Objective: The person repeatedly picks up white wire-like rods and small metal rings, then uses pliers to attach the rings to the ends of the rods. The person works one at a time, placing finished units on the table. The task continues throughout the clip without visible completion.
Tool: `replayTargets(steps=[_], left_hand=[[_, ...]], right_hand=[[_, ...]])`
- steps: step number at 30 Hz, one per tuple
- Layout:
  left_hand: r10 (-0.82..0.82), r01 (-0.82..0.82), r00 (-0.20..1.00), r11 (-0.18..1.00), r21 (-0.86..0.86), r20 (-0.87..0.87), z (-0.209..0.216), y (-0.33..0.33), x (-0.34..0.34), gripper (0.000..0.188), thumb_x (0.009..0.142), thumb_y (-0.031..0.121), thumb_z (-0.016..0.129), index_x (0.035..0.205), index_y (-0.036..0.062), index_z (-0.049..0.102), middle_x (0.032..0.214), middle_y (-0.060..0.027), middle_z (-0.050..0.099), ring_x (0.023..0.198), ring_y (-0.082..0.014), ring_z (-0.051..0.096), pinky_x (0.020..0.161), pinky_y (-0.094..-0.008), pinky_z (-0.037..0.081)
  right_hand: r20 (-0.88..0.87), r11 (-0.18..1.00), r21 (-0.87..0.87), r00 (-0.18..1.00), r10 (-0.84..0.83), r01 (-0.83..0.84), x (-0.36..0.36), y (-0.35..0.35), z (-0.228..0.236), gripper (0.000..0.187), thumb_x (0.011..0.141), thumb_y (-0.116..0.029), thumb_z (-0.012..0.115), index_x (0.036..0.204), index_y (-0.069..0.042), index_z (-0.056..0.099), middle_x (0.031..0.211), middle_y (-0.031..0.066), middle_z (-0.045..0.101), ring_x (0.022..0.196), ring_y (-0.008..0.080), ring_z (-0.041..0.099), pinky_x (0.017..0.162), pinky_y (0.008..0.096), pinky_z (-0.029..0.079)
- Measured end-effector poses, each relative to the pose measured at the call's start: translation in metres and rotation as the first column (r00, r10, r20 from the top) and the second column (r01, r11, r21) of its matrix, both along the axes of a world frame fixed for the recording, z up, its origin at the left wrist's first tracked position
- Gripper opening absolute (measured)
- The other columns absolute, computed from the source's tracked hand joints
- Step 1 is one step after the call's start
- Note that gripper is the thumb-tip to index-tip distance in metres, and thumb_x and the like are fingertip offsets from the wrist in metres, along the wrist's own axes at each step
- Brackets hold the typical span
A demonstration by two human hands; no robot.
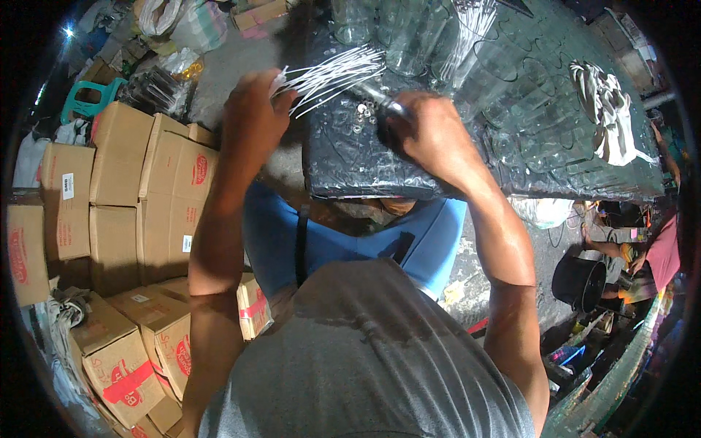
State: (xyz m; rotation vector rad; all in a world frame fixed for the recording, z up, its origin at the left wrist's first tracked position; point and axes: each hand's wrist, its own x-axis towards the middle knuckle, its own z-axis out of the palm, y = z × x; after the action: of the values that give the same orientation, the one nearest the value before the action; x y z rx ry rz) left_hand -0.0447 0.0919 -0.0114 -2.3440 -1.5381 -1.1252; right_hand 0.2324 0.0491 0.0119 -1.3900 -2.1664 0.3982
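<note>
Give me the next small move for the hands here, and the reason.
Probably even up the white sticks in the left hand: they fan out unevenly from its grip, while the right hand seems to hold a blurred metal object near their loose ends.

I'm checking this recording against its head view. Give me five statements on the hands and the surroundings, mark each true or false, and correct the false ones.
1. The left hand holds a bundle of thin white strands. True.
2. The right hand holds a piece of cloth. False: it holds a shiny metal object.
3. The clear glass jars stand on the floor. False: they are on the dark-covered table.
4. Cardboard boxes are stacked on the person's left. True.
5. The black bucket sits on the table. False: it is down on the right, beyond the table's near edge.
</note>
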Motion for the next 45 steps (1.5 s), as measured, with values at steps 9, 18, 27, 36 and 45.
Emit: replayTargets(steps=[9,18,27,36,45], left_hand=[[0.328,0.722,0.459,0.404,-0.561,0.826,0.021,-0.076,0.01,0.014,0.097,0.018,0.057,0.104,0.0065,0.061,0.079,-0.004,0.055,0.066,-0.008,0.047,0.053,-0.0223,0.035],[0.324,0.891,0.296,0.245,-0.382,0.898,0.005,-0.091,0.038,0.03,0.098,0.01,0.049,0.123,0.0008,0.061,0.081,-0.0041,0.053,0.064,-0.0071,0.042,0.054,-0.0218,0.037],[0.27,0.876,0.392,0.182,-0.446,0.88,0.003,-0.101,0.044,0.018,0.1,0.013,0.052,0.112,0.0017,0.059,0.078,-0.0013,0.052,0.062,-0.0045,0.041,0.054,-0.0206,0.037],[0.254,0.852,0.314,0.351,-0.39,0.915,-0.005,-0.103,0.042,0.016,0.102,0.013,0.055,0.112,0.0019,0.06,0.077,-0.0017,0.055,0.059,-0.0042,0.042,0.05,-0.0206,0.036],[0.26,0.755,0.367,0.478,-0.45,0.893,0.0,-0.106,0.045,0.013,0.1,0.011,0.058,0.108,0.0019,0.061,0.073,-0.0005,0.057,0.059,-0.0037,0.048,0.048,-0.0203,0.037]], right_hand=[[0.18,1.0,0.023,0.983,-0.026,0.022,-0.022,0.011,-0.02,0.02,0.084,-0.012,0.068,0.095,0.003,0.062,0.092,0.0292,0.066,0.09,0.0483,0.063,0.079,0.053,0.049],[-0.361,0.984,-0.177,0.932,-0.032,-0.034,-0.022,-0.014,-0.006,0.019,0.091,-0.016,0.069,0.097,0.002,0.066,0.065,0.0166,0.063,0.061,0.0242,0.063,0.06,0.042,0.047],[-0.611,0.892,-0.369,0.792,-0.021,-0.261,-0.032,-0.034,-0.005,0.019,0.091,-0.016,0.073,0.096,0.002,0.071,0.079,0.0066,0.072,0.074,0.0094,0.063,0.069,0.0306,0.051],[-0.618,0.935,-0.246,0.784,0.053,-0.257,-0.031,-0.03,-0.018,0.016,0.093,-0.015,0.07,0.099,-0.001,0.071,0.078,0.004,0.071,0.062,0.0058,0.052,0.056,0.0265,0.042],[-0.742,0.911,-0.334,0.664,-0.096,-0.241,-0.033,-0.037,-0.013,0.018,0.094,-0.007,0.069,0.11,0.001,0.07,0.086,0.0027,0.07,0.072,0.0072,0.058,0.065,0.0251,0.048]])
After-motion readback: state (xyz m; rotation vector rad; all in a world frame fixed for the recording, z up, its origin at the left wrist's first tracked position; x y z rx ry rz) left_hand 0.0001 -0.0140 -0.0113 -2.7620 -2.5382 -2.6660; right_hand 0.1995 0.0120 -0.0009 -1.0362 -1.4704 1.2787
